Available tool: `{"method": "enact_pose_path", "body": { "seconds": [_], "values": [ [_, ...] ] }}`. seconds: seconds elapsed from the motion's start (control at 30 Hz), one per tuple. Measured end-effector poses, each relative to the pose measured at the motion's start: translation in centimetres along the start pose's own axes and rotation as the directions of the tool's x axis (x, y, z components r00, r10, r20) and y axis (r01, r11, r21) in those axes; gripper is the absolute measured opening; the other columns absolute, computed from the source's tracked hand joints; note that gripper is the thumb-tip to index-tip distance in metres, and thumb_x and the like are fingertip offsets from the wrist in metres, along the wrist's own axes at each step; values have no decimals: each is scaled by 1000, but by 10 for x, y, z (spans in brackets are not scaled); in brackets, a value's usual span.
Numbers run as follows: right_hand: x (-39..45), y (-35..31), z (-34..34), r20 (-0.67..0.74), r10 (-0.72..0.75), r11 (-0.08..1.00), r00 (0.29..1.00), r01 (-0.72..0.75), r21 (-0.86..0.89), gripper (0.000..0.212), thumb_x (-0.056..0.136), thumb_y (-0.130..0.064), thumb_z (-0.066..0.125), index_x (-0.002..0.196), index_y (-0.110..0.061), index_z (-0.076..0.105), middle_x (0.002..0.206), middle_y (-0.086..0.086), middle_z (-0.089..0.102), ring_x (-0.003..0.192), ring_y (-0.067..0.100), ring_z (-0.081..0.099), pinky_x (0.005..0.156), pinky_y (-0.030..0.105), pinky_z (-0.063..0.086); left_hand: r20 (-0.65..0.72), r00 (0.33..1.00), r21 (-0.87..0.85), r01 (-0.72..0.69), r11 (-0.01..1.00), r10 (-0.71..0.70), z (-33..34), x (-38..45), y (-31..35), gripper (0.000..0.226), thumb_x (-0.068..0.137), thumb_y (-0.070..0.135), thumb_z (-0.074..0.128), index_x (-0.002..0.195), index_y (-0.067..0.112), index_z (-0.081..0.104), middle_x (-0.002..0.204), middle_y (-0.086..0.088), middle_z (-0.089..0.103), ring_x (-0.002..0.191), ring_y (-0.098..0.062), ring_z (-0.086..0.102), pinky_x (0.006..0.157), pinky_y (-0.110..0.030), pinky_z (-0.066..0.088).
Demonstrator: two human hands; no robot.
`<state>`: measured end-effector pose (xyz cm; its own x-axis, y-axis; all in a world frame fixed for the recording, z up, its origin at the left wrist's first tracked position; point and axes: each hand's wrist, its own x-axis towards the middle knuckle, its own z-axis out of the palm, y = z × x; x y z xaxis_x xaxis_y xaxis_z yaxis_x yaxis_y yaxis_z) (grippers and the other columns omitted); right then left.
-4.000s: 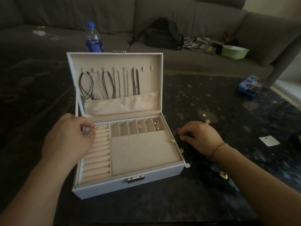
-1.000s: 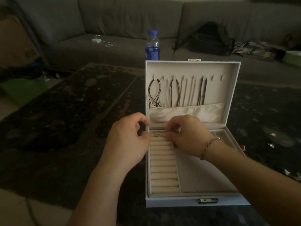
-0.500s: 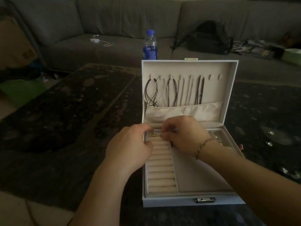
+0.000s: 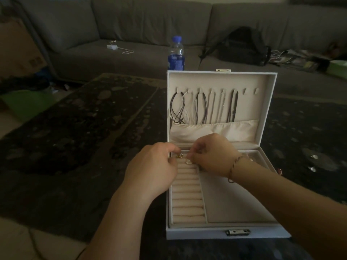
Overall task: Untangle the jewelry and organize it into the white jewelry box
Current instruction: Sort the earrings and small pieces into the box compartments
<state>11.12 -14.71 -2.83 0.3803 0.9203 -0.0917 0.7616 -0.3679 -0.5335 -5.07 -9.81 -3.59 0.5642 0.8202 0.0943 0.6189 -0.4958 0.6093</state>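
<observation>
Head view: right hand (image 4: 212,154) pinches ring (image 4: 188,162) over ring rolls (image 4: 187,194).

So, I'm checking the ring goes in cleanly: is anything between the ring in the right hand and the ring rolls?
Nothing visible. The right hand pinches the ring right at the top ring rolls, beside a gold ring already seated there. The left hand rests alongside, not across the slot.

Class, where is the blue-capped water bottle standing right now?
In the head view, the water bottle stands upright just behind the open lid of the white jewelry box, near its left corner, with the grey sofa beyond it.
</observation>
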Motion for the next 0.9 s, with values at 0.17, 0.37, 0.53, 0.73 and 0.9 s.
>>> {"method": "enact_pose_path", "body": {
  "seconds": [0.17, 0.37, 0.53, 0.73, 0.9],
  "values": [
    [-11, 3, 4, -102, -62, 975, 993, 38, -217, 14, 88, -50, 60, 83, -38, 63, 71, -19, 52, 79, 9, 58, 66, 25, 45, 22, 1000, -5, 13, 1000, -13, 0, -1, 3, 23, 98, 33, 57, 118, 41, 65, 54, 8, 40, 37, -6, 39, 41, -19, 24],
    [-12, 5, -10, -165, -40, 999, 986, 37, -20, 11, 94, -37, 58, 83, -38, 61, 67, -14, 57, 69, 6, 60, 69, 29, 55, -41, 999, 54, 26, 998, -24, 2, -6, 14, 23, 95, 35, 62, 117, 41, 67, 56, 14, 40, 44, -5, 40, 44, -18, 27],
    [-50, 37, -77, -497, -22, 982, 867, 112, 151, 6, 96, -29, 56, 97, -33, 60, 72, -12, 62, 57, 0, 59, 50, 10, 41, -112, 993, 144, -12, 989, 29, 11, -8, 25, 22, 94, 36, 62, 115, 42, 67, 74, 18, 57, 65, -3, 56, 56, -23, 47],
    [-120, 154, -139, -682, 269, 961, 680, -141, 239, 19, 86, -53, 63, 90, -35, 68, 85, -9, 68, 69, 3, 62, 56, 14, 49, -152, 988, 274, 46, 961, -4, 26, -7, 36, 13, 94, 39, 61, 101, 42, 71, 89, 11, 68, 69, -7, 55, 55, -28, 43],
    [-127, 210, -126, -288, 371, 925, 883, -379, 31, 13, 90, -21, 67, 92, -33, 65, 85, -10, 63, 79, 5, 59, 65, 20, 40, -165, 986, 292, 65, 954, -17, 26, -8, 37, 9, 92, 39, 64, 94, 43, 72, 76, 17, 58, 62, -2, 47, 49, -24, 32]
  ]
}}
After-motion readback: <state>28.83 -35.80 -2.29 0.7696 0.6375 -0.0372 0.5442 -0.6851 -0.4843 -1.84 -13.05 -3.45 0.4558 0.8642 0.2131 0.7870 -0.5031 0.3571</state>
